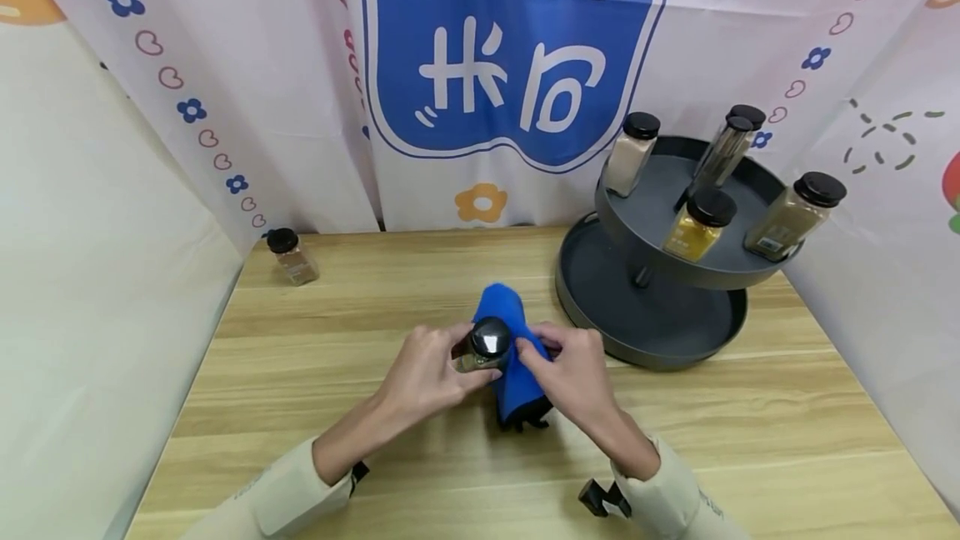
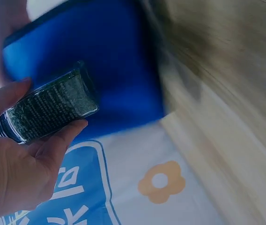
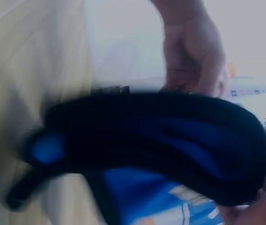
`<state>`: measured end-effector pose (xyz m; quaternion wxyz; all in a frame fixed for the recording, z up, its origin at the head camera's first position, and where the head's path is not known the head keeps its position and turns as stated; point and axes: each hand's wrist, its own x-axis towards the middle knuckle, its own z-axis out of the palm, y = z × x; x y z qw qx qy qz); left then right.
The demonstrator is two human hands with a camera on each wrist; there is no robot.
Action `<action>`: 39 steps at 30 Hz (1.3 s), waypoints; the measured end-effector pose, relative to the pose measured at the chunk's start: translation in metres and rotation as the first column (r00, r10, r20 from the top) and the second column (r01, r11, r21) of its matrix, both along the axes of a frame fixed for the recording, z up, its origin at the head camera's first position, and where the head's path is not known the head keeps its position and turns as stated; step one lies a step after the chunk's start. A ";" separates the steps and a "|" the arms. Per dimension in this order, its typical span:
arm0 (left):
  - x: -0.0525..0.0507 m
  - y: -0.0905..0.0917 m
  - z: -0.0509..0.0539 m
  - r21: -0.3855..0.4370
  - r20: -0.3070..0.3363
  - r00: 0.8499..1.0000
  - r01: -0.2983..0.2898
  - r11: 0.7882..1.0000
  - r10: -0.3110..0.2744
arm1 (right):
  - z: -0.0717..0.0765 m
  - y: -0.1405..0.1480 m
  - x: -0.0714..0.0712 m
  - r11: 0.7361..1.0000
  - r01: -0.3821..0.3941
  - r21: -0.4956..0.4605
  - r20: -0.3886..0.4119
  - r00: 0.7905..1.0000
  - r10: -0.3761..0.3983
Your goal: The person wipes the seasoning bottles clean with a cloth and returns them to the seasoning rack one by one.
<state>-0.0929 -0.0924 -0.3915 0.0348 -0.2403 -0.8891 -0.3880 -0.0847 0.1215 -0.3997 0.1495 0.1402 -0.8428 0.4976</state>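
My left hand (image 1: 427, 369) grips a glass spice jar (image 1: 478, 359) with a glossy black lid, between thumb and fingers. In the left wrist view, the jar (image 2: 53, 105) shows dark green contents and fine white print. Against its right side hangs a blue cloth (image 1: 517, 386) with black edging, pinched near its middle by my right hand (image 1: 577, 369). The cloth's lower end comes close to the tabletop; I cannot tell whether it touches. In the right wrist view the cloth (image 3: 156, 126) is blurred and folded over, and it hides the jar.
A two-tier dark grey round rack (image 1: 652, 336) stands at the right, with several black-lidded spice jars on its upper tier, among them a yellow one (image 1: 697, 227). Another spice jar (image 1: 294, 257) stands at the table's back left. A printed curtain (image 1: 480, 165) closes off the back.
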 end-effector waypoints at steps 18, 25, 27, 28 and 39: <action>0.000 -0.001 -0.008 0.001 -0.027 1.000 -0.012 1.000 0.012 | 0.002 0.000 0.005 0.989 0.021 -0.149 -0.086 0.996 -0.034; 0.001 -0.002 -0.003 0.036 -0.041 0.999 -0.017 0.999 0.019 | -0.008 -0.005 0.004 0.998 0.018 -0.062 -0.031 0.999 -0.020; 0.002 -0.003 0.001 0.060 -0.037 0.999 -0.015 0.998 0.017 | -0.012 -0.006 0.002 1.000 -0.004 0.013 0.032 0.999 0.004; 0.002 -0.004 0.003 0.066 -0.032 0.999 -0.012 0.998 0.014 | -0.013 -0.006 0.001 0.999 -0.018 0.042 0.059 0.998 0.016; -0.002 -0.013 0.001 0.062 0.014 1.000 -0.002 0.998 0.001 | -0.014 0.003 -0.006 0.999 -0.017 0.040 0.058 0.998 0.015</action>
